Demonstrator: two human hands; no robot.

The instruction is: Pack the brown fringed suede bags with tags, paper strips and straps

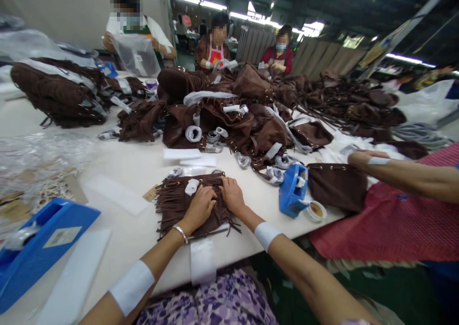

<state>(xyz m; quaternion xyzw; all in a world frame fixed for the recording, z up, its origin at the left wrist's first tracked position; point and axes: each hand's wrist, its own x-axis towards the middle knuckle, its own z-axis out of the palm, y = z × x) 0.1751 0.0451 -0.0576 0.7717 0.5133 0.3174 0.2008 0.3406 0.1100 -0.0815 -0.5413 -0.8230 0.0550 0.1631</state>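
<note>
Strip lights hang over our white table, a fringed bag near its edge.
Brown bags heap beyond; blue dispensers stand either side; a co-worker's arm reaches in at right. Our bag lies flat, dark brown, a white wrap on top, our left hand and right hand resting loosely open on it.

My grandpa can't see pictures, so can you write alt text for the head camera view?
Two bare hands, left and right, press on a brown fringed bag on a white table. Beyond lies a big heap of brown bags, with blue tape dispensers on either side and other people working around the table.
</note>
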